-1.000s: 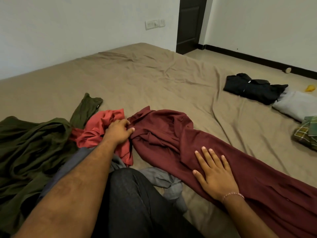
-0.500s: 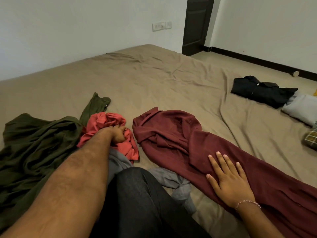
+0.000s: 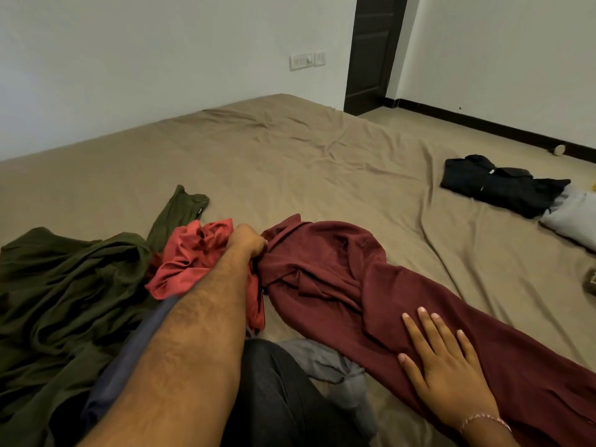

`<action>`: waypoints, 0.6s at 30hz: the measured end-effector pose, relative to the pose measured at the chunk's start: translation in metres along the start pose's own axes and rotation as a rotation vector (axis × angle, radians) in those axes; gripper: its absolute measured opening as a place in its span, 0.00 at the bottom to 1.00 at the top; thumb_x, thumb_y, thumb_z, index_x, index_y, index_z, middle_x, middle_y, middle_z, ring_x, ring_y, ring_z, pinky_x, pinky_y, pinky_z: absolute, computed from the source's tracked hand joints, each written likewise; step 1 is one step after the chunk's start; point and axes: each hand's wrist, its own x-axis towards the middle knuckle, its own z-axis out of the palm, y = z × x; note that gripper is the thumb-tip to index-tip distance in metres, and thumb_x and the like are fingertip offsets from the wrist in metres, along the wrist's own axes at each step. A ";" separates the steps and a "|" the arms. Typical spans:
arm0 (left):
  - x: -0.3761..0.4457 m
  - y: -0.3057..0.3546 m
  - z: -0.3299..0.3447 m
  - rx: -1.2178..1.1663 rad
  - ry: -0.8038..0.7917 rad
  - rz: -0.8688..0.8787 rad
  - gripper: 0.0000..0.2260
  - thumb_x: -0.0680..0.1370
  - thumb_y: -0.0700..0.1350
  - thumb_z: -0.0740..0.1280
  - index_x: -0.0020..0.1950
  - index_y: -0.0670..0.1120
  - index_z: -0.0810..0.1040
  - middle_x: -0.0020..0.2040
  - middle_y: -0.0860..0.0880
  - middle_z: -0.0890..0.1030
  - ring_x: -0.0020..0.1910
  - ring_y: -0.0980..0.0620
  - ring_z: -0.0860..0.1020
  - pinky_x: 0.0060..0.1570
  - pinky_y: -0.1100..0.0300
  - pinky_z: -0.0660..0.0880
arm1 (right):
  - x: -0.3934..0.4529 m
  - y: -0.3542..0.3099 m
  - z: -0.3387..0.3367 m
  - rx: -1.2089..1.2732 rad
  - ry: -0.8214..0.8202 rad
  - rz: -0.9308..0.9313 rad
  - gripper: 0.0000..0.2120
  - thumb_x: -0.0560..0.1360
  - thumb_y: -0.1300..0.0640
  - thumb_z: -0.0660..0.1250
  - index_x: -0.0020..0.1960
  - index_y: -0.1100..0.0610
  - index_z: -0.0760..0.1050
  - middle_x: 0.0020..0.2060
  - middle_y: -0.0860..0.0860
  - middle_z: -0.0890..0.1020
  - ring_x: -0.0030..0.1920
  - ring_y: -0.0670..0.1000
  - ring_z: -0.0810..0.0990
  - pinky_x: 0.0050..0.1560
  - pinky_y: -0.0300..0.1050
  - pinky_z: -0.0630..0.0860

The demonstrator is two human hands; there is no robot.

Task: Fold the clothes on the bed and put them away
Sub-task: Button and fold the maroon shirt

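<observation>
A long maroon garment [image 3: 338,279] lies stretched across the tan bed sheet [image 3: 290,162], running toward the lower right. My left hand [image 3: 248,241] is at its bunched left end, fingers curled round the maroon fabric, right beside a crumpled red cloth [image 3: 193,259]. My right hand [image 3: 445,359] rests flat on the middle of the maroon garment, fingers straight and spread. An olive green garment [image 3: 64,285] lies heaped at the left.
A grey cloth [image 3: 332,366] and a navy cloth [image 3: 129,359] lie by my dark-trousered knee [image 3: 274,398]. Folded black [image 3: 503,185] and light grey [image 3: 574,217] clothes sit at the right, with a plaid piece [image 3: 590,282] at the frame edge. A dark door [image 3: 371,50] stands behind.
My left hand pulled back onto the red cloth, then moved right again to the maroon garment's end and closed on it. My right hand stayed flat on the maroon garment.
</observation>
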 end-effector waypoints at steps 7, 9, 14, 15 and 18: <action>-0.028 -0.008 -0.033 -0.436 0.536 -0.152 0.13 0.80 0.47 0.67 0.55 0.40 0.86 0.54 0.38 0.86 0.56 0.37 0.83 0.57 0.50 0.78 | 0.000 0.000 -0.002 -0.012 0.001 -0.018 0.34 0.79 0.33 0.50 0.84 0.42 0.53 0.83 0.48 0.58 0.82 0.52 0.58 0.79 0.60 0.56; -0.043 -0.003 -0.048 -0.689 0.670 -0.100 0.14 0.82 0.48 0.65 0.51 0.38 0.83 0.49 0.40 0.85 0.48 0.42 0.82 0.52 0.51 0.77 | 0.001 -0.001 -0.004 -0.019 -0.007 -0.014 0.34 0.80 0.32 0.48 0.84 0.41 0.52 0.83 0.47 0.57 0.82 0.51 0.57 0.79 0.59 0.55; -0.113 0.052 -0.085 -1.095 0.792 0.183 0.13 0.84 0.43 0.63 0.39 0.48 0.68 0.35 0.54 0.68 0.31 0.62 0.66 0.39 0.60 0.67 | 0.001 -0.004 -0.016 -0.012 -0.065 -0.018 0.35 0.78 0.30 0.39 0.83 0.39 0.42 0.84 0.46 0.50 0.83 0.49 0.50 0.81 0.57 0.49; -0.132 0.065 -0.091 -1.162 0.812 0.256 0.13 0.83 0.41 0.63 0.39 0.49 0.69 0.35 0.55 0.67 0.30 0.63 0.66 0.39 0.62 0.67 | 0.003 -0.005 -0.021 -0.005 -0.105 -0.016 0.36 0.77 0.29 0.36 0.83 0.37 0.38 0.84 0.45 0.46 0.83 0.49 0.46 0.81 0.56 0.45; -0.190 0.100 -0.094 -1.285 0.875 0.460 0.08 0.83 0.40 0.64 0.44 0.48 0.72 0.38 0.55 0.70 0.34 0.64 0.69 0.40 0.63 0.70 | 0.009 -0.008 -0.034 0.113 -0.224 0.029 0.38 0.76 0.27 0.44 0.82 0.37 0.38 0.84 0.44 0.41 0.83 0.48 0.41 0.81 0.58 0.40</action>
